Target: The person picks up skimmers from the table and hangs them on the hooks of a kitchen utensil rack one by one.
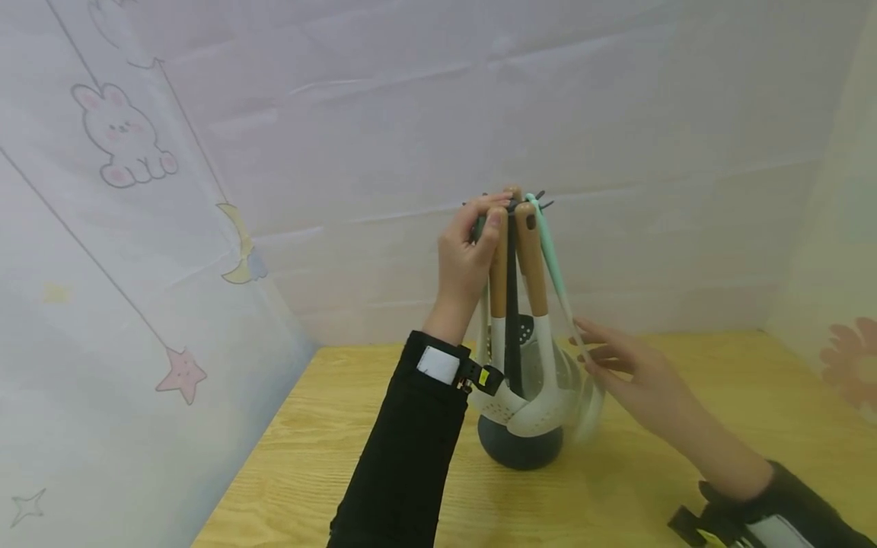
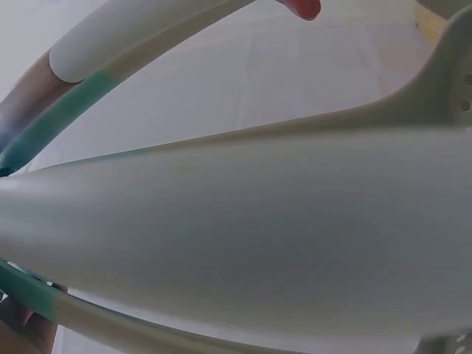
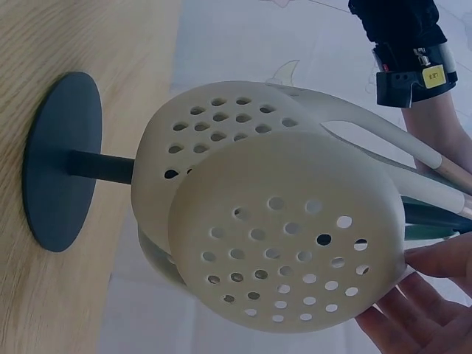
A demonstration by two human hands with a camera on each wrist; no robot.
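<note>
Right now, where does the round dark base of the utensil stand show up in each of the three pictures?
Head view: the round dark base sits bottom centre on the wooden table, below the hanging utensils.
Left wrist view: not in it; pale utensil handles fill the frame.
Right wrist view: at the left edge, turned sideways.
Shared landmark: the perforated cream skimmer, also.

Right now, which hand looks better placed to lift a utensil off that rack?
Probably the left hand: it already grips the top of a wooden utensil handle by the hooks of the rack. The right hand, fingers straight, only reaches the hanging utensil heads lower down.
</note>
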